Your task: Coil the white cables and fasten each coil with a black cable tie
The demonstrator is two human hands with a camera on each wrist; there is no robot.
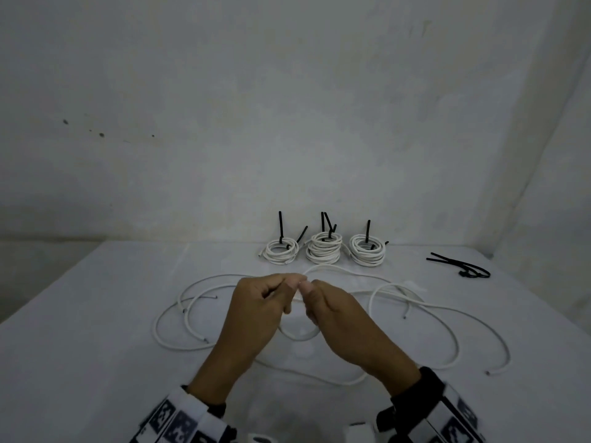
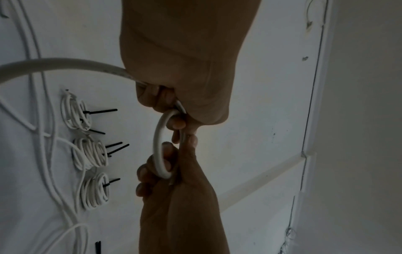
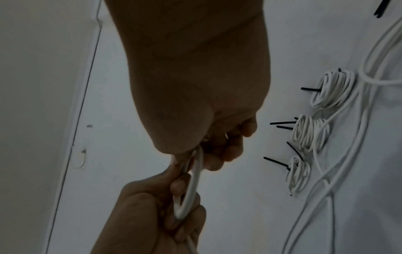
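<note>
White bench (image 1: pixel 96 314) lies bare left of your fingers (image 2: pixel 180 122); wrist views alone show both hands pinching one small cable loop (image 2: pixel 158 146).

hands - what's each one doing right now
Left hand: fingers curled, gripping the white cable.
Right hand: pinching the same cable's small loop.

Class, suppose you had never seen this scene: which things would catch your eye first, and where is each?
First, the left hand and right hand at the centre, pinching a small loop of white round cable between them. Next, three tied white cable coils with black ties sticking up, in a row by the wall. Loose white cables sprawl over the table.
</note>
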